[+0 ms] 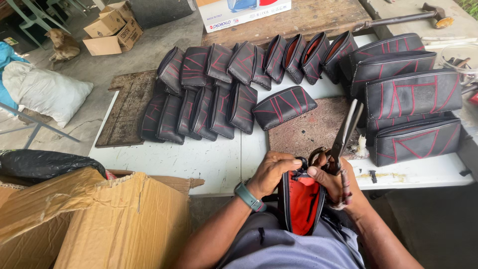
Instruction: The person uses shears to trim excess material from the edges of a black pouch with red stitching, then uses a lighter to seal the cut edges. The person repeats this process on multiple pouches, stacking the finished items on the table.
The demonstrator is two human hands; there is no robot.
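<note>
A black pouch with a red lining point(301, 201) stands open on my lap at the table's near edge. My left hand point(270, 172) grips its top rim by the zipper end. My right hand point(334, 182) holds a pair of scissors point(344, 134), blades pointing up and away, and its thumb touches the pouch's rim. Several finished black pouches with red stitching point(214, 89) lie in rows across the white table point(199, 162). A single pouch point(284, 106) lies apart just beyond my hands.
Larger black pouches point(413, 94) are stacked at the right. A brown mat point(311, 130) lies under the scissors. A cardboard box point(99, 219) stands at my left. A hammer point(408, 17), a white box point(244, 12), a white sack point(45, 92) and a dog point(62, 45) are farther off.
</note>
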